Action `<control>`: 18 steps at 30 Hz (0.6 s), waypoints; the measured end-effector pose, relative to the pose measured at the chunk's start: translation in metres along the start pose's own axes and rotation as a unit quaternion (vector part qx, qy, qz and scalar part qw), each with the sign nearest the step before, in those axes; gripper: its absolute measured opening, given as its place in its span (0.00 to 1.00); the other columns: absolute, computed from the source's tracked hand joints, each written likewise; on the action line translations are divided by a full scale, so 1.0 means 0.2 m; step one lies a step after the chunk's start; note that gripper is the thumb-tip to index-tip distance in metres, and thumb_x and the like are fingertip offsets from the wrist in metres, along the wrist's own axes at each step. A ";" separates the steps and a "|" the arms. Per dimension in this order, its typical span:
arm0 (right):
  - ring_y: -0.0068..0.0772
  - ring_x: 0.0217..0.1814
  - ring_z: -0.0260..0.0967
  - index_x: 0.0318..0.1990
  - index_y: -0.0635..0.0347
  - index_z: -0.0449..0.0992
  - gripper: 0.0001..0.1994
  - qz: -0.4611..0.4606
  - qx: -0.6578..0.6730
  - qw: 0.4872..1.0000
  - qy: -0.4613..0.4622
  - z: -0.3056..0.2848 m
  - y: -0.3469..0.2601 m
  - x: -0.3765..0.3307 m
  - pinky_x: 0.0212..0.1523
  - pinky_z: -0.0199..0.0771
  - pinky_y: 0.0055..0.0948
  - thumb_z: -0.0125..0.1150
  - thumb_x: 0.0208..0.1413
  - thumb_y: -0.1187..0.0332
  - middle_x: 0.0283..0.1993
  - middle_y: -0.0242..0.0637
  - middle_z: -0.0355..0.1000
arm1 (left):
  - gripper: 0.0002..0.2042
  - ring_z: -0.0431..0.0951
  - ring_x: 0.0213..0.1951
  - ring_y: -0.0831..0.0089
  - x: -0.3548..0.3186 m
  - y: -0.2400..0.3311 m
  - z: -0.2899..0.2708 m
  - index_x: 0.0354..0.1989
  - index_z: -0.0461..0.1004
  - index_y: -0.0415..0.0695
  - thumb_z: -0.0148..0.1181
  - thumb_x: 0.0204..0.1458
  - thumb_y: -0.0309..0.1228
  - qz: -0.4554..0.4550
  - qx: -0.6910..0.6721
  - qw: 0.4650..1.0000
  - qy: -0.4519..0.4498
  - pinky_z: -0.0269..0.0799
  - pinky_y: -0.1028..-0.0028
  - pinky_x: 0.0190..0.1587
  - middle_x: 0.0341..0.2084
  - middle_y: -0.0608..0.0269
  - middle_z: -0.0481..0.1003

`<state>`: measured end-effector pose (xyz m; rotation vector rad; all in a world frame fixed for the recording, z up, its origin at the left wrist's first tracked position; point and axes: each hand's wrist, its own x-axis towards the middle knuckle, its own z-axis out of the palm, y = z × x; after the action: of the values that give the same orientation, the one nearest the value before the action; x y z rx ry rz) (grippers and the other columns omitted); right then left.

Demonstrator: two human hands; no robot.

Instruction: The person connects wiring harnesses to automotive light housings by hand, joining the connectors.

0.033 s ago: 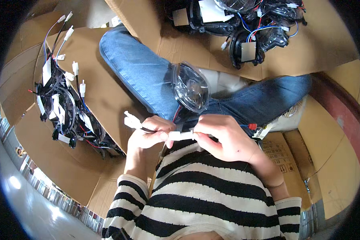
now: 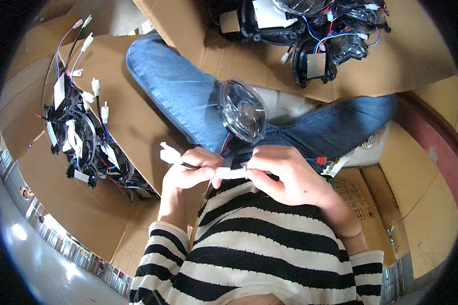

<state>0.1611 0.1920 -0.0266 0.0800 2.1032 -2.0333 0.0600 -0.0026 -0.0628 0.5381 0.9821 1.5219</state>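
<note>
Just in front of my striped top, both hands are pinched on a pair of white wire connectors [image 2: 231, 173] lined up end to end. My left hand [image 2: 194, 169] grips one end, with a black cable running through its fingers to a loose white plug [image 2: 170, 153] on its left side. My right hand [image 2: 285, 173] holds the other end between thumb and fingers. A round headlight [image 2: 243, 111] with a clear lens rests on my lap beyond the hands, a red wire trailing below it. Right of my right hand, a small red connector [image 2: 321, 160] sticks out on a blue wire.
An open cardboard box [image 2: 269, 76] ahead holds several headlights [image 2: 315, 61] with coloured wires. At the left, another cardboard box [image 2: 132, 96] has a heap of black lamp units [image 2: 81, 137] beside it, their white plugs pointing up. More cardboard [image 2: 359, 195] lies on the right.
The loose white plug beside my left hand has tipped very slightly to the right. Both hands keep their place and grip.
</note>
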 end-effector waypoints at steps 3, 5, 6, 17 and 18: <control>0.42 0.21 0.62 0.23 0.63 0.65 0.03 -0.003 -0.006 1.000 -0.001 -0.01 0.01 0.00 0.21 0.61 0.35 0.52 0.43 0.75 0.20 0.39 0.62 | 0.17 0.67 0.16 0.67 0.02 0.00 0.01 0.15 0.69 0.36 0.48 0.50 0.35 0.002 -0.004 1.000 0.000 0.60 0.72 0.20 0.12 0.58 0.69; 0.42 0.22 0.62 0.23 0.63 0.65 0.04 -0.004 -0.019 1.000 -0.001 -0.02 0.01 0.01 0.21 0.61 0.35 0.52 0.42 0.74 0.20 0.39 0.62 | 0.17 0.67 0.16 0.66 0.02 0.00 0.00 0.15 0.69 0.37 0.47 0.50 0.35 -0.005 0.004 1.000 -0.004 0.60 0.72 0.20 0.12 0.58 0.69; 0.41 0.22 0.62 0.23 0.62 0.65 0.04 -0.003 -0.064 0.998 0.007 -0.02 0.00 0.01 0.21 0.62 0.35 0.53 0.42 0.73 0.20 0.39 0.61 | 0.17 0.68 0.16 0.68 0.02 0.00 0.00 0.15 0.70 0.37 0.47 0.50 0.35 -0.014 0.021 1.000 -0.001 0.60 0.73 0.21 0.13 0.59 0.69; 0.39 0.22 0.63 0.22 0.61 0.64 0.04 -0.009 -0.139 0.990 0.030 -0.04 0.03 -0.02 0.23 0.63 0.34 0.52 0.42 0.72 0.20 0.38 0.61 | 0.22 0.62 0.27 0.81 0.02 0.06 0.08 0.40 0.68 0.40 0.45 0.50 0.48 -0.158 0.059 0.983 0.075 0.58 0.82 0.29 0.25 0.67 0.66; 0.40 0.23 0.63 0.22 0.62 0.64 0.05 0.013 -0.124 0.992 0.036 -0.06 0.03 -0.03 0.23 0.63 0.35 0.52 0.42 0.73 0.20 0.39 0.62 | 0.28 0.62 0.28 0.80 0.01 0.04 0.10 0.45 0.64 0.39 0.41 0.49 0.54 -0.134 0.034 0.984 0.116 0.57 0.82 0.29 0.26 0.67 0.64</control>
<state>0.1660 0.2050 -0.0307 0.1406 2.3681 -1.7622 0.0702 0.0053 -0.0466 0.2665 1.2372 1.3310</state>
